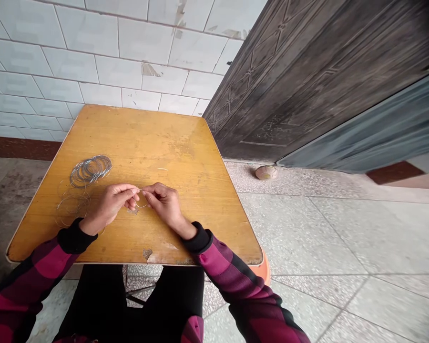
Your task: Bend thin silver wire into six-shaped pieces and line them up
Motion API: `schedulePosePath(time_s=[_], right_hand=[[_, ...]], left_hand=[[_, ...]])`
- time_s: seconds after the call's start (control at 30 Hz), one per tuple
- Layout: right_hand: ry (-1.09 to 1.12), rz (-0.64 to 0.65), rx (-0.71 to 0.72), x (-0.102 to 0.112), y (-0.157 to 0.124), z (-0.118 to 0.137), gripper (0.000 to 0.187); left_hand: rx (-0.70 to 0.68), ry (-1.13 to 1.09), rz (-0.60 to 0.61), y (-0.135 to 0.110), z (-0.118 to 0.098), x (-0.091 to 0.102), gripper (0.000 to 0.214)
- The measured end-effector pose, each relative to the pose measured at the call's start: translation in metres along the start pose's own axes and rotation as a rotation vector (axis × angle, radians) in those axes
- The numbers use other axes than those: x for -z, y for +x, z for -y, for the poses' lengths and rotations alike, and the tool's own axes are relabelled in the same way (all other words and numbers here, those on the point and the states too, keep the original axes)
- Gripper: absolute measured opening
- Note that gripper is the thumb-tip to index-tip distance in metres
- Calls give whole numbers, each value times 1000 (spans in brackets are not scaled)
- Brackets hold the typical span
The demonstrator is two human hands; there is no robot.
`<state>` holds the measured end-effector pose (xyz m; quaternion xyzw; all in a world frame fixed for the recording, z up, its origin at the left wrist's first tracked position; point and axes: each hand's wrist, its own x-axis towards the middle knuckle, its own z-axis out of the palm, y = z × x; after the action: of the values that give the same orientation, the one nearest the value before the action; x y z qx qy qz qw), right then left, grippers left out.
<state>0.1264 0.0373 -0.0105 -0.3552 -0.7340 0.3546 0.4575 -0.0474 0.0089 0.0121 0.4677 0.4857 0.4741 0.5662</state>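
Note:
My left hand (110, 205) and my right hand (164, 202) meet over the middle of a small wooden table (186, 157). Both pinch a thin piece of wire (140, 200) that curves in a small loop between the fingertips. A coil of thin grey wire rings (90, 170) lies on the table to the left, just beyond my left hand. Looser wire loops (71, 205) trail from it toward my left wrist. A short bit of wire (162, 168) lies on the wood beyond my hands.
A white tiled wall (103, 52) stands behind the table. A dark carved door (307, 81) runs along the right. A small round object (266, 172) lies on the stone floor by the door. An orange thing (263, 269) shows under the table's right corner.

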Motion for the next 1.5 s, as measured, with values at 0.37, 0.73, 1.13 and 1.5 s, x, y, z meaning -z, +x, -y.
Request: schedulePosePath(time_s=[0.37,0.73,1.13,1.5], right_hand=[[-17,32,53,12,2,4,15],[602,235,-87,0,14,-18,11],[415,94,-6,3,16,-9,16],[541,200,-140,6,14,-11,18]], left_hand=[[-104,179,46,-2,-5,3,24],[-60,61,234,-6,0,1,23],[-47,128,131,-10,-5,-2,26],[-196,396,145,-14,-4,-1,29]])
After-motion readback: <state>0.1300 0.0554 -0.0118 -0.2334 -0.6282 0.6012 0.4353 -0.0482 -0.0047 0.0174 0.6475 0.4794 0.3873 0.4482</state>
